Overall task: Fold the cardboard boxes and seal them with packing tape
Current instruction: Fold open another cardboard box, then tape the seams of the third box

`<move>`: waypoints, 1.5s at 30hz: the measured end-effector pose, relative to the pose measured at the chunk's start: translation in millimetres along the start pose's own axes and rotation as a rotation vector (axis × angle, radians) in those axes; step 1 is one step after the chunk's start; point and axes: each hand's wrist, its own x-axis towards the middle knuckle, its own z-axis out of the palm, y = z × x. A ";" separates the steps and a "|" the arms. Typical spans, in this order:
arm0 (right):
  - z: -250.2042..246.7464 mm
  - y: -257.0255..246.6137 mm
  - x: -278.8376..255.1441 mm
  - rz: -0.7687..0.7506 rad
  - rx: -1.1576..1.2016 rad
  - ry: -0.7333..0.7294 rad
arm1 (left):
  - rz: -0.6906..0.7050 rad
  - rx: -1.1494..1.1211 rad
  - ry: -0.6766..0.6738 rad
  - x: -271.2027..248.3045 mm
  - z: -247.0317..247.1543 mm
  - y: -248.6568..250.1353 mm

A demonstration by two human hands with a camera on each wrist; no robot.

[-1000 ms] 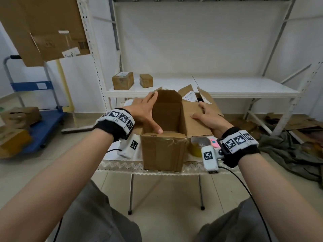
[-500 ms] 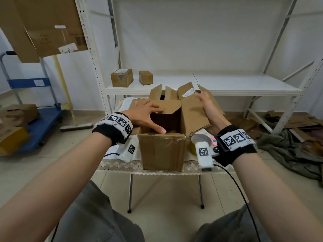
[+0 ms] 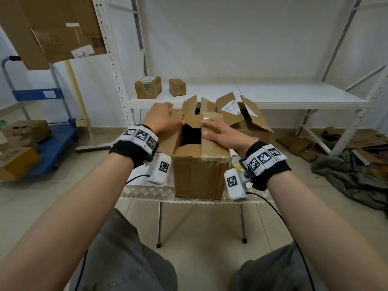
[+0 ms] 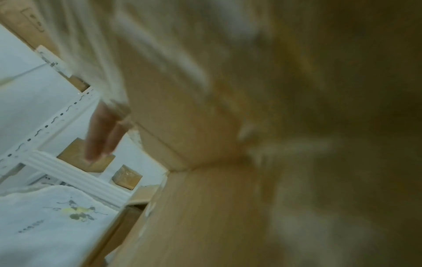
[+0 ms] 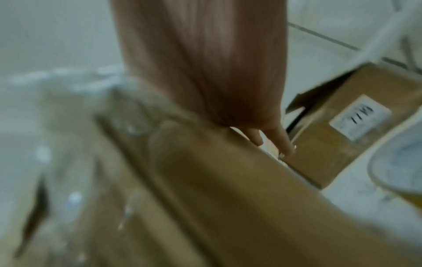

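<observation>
A brown cardboard box (image 3: 198,177) stands on the small table's front edge, its top partly folded with a dark gap in the middle. My left hand (image 3: 162,118) lies flat on the left top flap (image 3: 168,137), fingers straight. My right hand (image 3: 220,133) presses flat on the right top flap (image 3: 212,147), which lies nearly level. In the left wrist view the box (image 4: 194,126) fills the blurred frame, with straight fingers (image 4: 100,133) past its edge. In the right wrist view my fingers (image 5: 274,137) reach over the flap (image 5: 228,171). A roll of tape (image 3: 236,163) peeks out behind my right wrist.
More open boxes (image 3: 241,110) crowd the table behind. Two small sealed boxes (image 3: 148,87) sit on the white shelf (image 3: 294,95). A blue cart (image 3: 48,139) with boxes stands at left. Flattened cardboard and a green cloth (image 3: 352,175) lie on the floor at right.
Both side flaps have come down over the box opening. My right hand moved from the raised right flap to lie flat on top; my left hand slid outward onto the left flap.
</observation>
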 end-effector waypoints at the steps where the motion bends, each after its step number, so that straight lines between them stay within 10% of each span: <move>1: -1.8 0.0 -2.0 -0.003 0.005 -0.004 | -0.022 -0.087 0.033 -0.2 -7.6 2.0; 6: -3.3 -2.0 -1.0 0.035 0.084 0.007 | 0.060 -0.518 -0.281 -22.9 -26.6 31.6; 13: -7.9 9.9 -1.2 0.026 0.525 0.193 | 0.241 0.326 -0.550 -25.6 28.7 50.3; 17: -13.0 39.3 -8.1 0.203 0.580 0.480 | 0.226 0.377 -0.560 -25.9 29.3 54.2; 20: -10.7 69.9 -14.6 0.370 0.332 0.424 | 0.218 0.388 -0.576 -27.7 26.4 57.2; 29: 0.2 84.7 -18.0 0.425 -0.203 0.091 | 0.229 0.384 -0.553 -26.1 29.4 53.8; 38: -37.9 27.0 -24.4 0.182 0.455 0.718 | 0.278 0.104 -0.466 -27.9 30.5 46.4; 45: -23.7 -37.4 -29.4 -0.183 0.456 0.510 | 0.401 -0.243 -0.048 -24.3 35.8 44.8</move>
